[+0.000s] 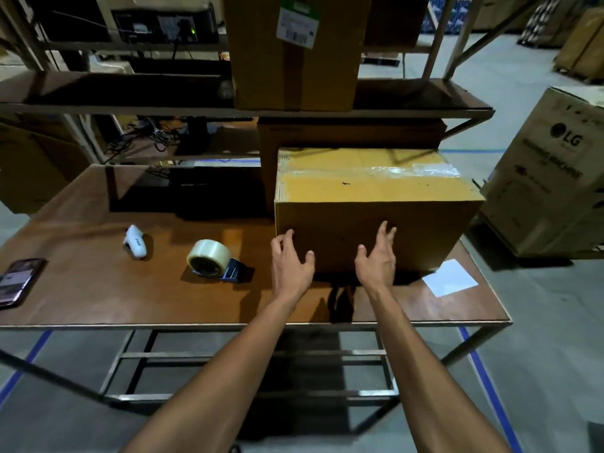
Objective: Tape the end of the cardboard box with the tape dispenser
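Note:
A brown cardboard box (376, 191) stands on the right half of the wooden table (98, 289), with clear tape running across its top seam. My left hand (291, 266) and my right hand (376, 259) are both stretched out in front of the box's near face, fingers spread and holding nothing. Whether the fingertips touch the cardboard I cannot tell. The tape dispenser (212, 261), loaded with a clear roll, lies on the table to the left of my left hand, apart from it.
A white handheld scanner (135, 241) and a phone (18, 282) lie further left. A white label sheet (449, 277) sits by the box's right corner. More boxes stand behind it and on the shelf (98, 106) above. A large LG carton (552, 171) is on the floor at right.

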`<state>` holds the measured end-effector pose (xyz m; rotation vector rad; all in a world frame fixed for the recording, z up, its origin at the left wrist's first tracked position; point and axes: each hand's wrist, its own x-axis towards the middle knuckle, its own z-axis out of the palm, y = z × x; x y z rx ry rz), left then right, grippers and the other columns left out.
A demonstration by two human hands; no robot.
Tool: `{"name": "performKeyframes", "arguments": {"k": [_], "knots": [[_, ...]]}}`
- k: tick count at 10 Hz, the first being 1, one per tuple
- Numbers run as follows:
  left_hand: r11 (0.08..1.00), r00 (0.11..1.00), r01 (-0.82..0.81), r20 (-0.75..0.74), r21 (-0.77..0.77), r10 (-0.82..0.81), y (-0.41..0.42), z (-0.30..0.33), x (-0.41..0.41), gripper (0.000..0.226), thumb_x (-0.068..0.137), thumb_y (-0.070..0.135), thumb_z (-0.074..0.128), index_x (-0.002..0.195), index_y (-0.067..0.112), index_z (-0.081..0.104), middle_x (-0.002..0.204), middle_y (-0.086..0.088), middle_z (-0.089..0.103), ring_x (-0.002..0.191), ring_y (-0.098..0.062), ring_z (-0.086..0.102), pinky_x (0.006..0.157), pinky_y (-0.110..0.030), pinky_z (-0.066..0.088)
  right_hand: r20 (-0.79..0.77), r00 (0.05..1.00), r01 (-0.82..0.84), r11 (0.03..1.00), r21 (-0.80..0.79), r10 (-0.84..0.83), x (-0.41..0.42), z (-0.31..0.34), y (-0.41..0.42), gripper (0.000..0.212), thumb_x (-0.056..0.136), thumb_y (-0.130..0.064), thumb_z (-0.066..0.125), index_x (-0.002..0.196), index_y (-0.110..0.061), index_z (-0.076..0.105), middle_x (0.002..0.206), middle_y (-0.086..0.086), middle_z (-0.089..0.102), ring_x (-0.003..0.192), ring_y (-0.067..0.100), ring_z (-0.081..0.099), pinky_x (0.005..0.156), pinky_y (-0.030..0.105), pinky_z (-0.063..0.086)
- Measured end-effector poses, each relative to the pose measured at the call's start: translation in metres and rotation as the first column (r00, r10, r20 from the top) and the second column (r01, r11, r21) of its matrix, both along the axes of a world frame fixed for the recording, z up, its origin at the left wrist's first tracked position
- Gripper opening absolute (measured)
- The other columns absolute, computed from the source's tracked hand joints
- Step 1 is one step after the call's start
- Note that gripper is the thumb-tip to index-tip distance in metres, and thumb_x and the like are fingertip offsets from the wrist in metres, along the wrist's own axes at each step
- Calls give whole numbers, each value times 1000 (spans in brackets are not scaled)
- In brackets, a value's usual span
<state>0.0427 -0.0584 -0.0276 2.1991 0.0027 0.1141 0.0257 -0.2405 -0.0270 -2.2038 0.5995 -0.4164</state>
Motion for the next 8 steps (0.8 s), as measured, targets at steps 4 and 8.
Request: {"name": "performKeyframes", "arguments": {"k": [4,8], "knots": [[988,988,118,-108,100,-107,-6,9,13,86,107,40,68,174,26,18,183,-4,9,166,-30,21,128,-47,32,-107,975,-196,981,2,195,11,-6,-29,91,107,-19,56,166,-41,-9,176,-1,-7,160,36,18,124,60,30],[961,975,202,-136,187,-178,-18,28,-16,85,107,42,68,174,24,19,183,-1,14,167,-27,19,131,-45,26,-156,965,-202,977,73,211,-2,27,-63,83,108,-18,54,169,-29,-1,177,1,1,161,36,12,129,52,20]]}}
